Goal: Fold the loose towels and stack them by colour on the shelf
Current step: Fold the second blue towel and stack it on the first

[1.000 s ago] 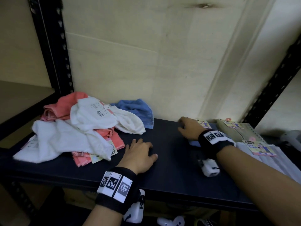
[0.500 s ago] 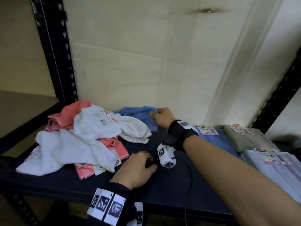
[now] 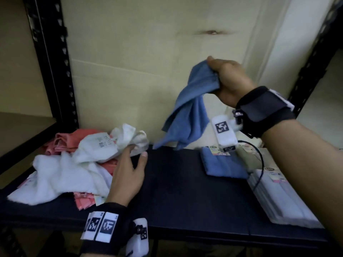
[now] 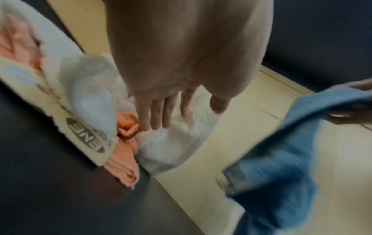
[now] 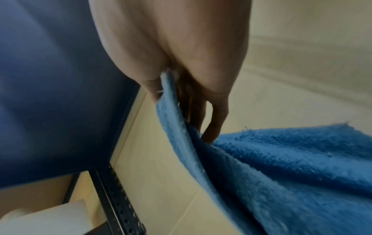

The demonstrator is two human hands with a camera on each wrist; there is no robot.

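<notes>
Towels are the business here, and the dark shelf (image 3: 176, 186) serves as the landmark for all of them. Largest on it is the loose heap at the shelf's left end: white towels (image 3: 61, 173) tumbled over pink towels (image 3: 74, 140), with paper tags showing among them. At the shelf's right end lie the finished piles: a pale folded stack (image 3: 282, 197) at the front edge, a folded blue towel (image 3: 222, 166) further in, and what looks like a beige folded one (image 3: 248, 160) behind it, partly hidden by the wrist camera.

Above the shelf's middle, clear of the surface, hangs the loose blue towel (image 3: 187, 115). The right hand (image 3: 230, 80) clutches a bunched edge of it, fingers curled round the cloth, and the rest droops in an uneven twist towards the back wall. The left hand (image 3: 128, 173) rests on the shelf just beside the heap, fingers straight and spread, fingertips touching the nearest white towel and holding nothing.

The trouble I foresee is in the grip: a fistful taken from the edge, not a corner, so the cloth may not hang square, and a fold begun that way would likely come out crooked. The trailing end also dangles close above the folded blue towel and could drag it askew if lowered carelessly. The left hand, if it rises abruptly, might snag the white towel and pull the heap forward.
</notes>
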